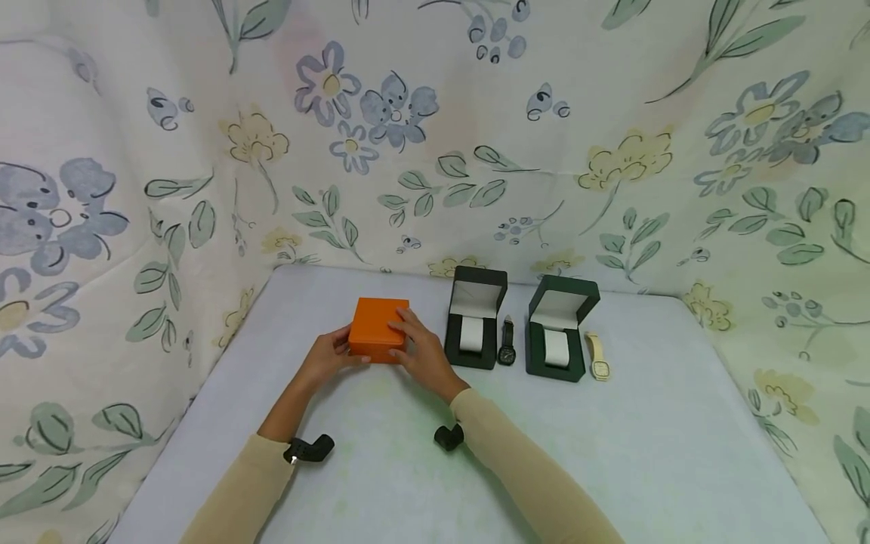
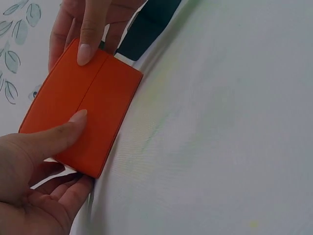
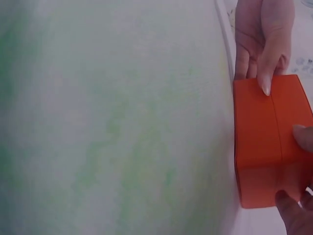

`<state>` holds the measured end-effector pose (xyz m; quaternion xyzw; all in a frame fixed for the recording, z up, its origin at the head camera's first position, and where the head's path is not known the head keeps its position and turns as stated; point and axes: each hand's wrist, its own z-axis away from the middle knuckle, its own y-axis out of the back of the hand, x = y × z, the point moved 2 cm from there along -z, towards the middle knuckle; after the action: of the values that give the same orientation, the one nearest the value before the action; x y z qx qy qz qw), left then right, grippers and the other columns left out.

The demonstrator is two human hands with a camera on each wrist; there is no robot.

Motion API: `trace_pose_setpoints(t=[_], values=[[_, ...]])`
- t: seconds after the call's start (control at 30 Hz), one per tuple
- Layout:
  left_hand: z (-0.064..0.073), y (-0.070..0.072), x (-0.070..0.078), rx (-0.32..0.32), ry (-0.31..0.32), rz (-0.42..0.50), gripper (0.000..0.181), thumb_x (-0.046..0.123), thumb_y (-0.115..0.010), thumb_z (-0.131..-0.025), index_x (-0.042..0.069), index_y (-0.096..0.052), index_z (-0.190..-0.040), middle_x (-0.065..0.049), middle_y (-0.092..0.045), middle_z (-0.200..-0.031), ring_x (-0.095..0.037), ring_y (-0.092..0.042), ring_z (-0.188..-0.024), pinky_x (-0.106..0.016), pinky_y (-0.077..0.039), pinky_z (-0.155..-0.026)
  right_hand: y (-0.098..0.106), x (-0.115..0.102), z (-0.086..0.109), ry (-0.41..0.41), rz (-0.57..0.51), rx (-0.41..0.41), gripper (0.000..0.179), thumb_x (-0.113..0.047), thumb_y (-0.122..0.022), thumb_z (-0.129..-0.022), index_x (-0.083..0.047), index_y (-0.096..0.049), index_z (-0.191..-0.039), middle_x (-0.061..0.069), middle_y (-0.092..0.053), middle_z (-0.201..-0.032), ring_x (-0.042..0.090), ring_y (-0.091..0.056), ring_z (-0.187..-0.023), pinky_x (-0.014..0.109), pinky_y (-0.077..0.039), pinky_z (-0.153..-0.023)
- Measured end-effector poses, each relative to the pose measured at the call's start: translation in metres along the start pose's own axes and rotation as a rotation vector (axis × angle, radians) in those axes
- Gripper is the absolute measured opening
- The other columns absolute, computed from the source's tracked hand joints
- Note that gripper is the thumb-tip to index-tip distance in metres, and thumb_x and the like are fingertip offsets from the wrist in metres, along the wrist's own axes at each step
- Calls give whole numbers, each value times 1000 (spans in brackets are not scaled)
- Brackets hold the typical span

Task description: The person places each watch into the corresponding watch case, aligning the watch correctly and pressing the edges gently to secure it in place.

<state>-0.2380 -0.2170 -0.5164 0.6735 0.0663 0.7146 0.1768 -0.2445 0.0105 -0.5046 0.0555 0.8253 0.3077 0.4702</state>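
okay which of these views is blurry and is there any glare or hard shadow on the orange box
Head view: sharp, with soft even light, no glare and no hard shadow on the orange box; the backdrop bows toward the edges from the wide lens. Left wrist view: the box and left hand are fairly crisp. Right wrist view: softest, the table cloth is a hazy blur.

Orange box (image 1: 377, 329), plain, no print. Two dark green boxes (image 1: 476, 317) (image 1: 561, 327), white lining and white cushions inside. Black watch (image 1: 506, 346); cream-yellow watch (image 1: 597, 357). Worktop (image 1: 652, 438) pale grey-white with faint green tint. Backdrop cloth (image 1: 435, 136) cream, blue and yellow flowers, grey-green leaves. Sleeves (image 1: 530, 468) beige.
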Motion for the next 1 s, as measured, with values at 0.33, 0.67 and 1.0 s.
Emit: trace_pose_setpoints(t=[0.33,0.67,1.0], values=[[6,2,5,-23,-34,44,96,15,-80,-90,5,-17,-162,-26,-34,-158,-41,-39,-143,-46,-40,-112,11,-7,3,-19,32,-50,56,-19,-71,-97,-7,-52,-148,12,-35,-162,24,-27,-152,42,-29,-121],[9,3,14,42,8,-59,103,39,-80,-89,14,-14,-164,-24,-32,-160,-40,-33,-147,-51,-36,-116,40,-22,7,-3,-27,-26,51,-18,-68,-99,-5,-53,-146,14,-48,-153,25,-45,-142,46,-48,-108],[11,11,24,42,24,-164,104,42,-81,-87,18,-17,-164,-21,-27,-163,-42,-28,-148,-59,-35,-115,59,-35,16,11,-25,13,46,-15,-69,-98,-11,-58,-143,5,-58,-145,20,-53,-135,42,-48,-109]])
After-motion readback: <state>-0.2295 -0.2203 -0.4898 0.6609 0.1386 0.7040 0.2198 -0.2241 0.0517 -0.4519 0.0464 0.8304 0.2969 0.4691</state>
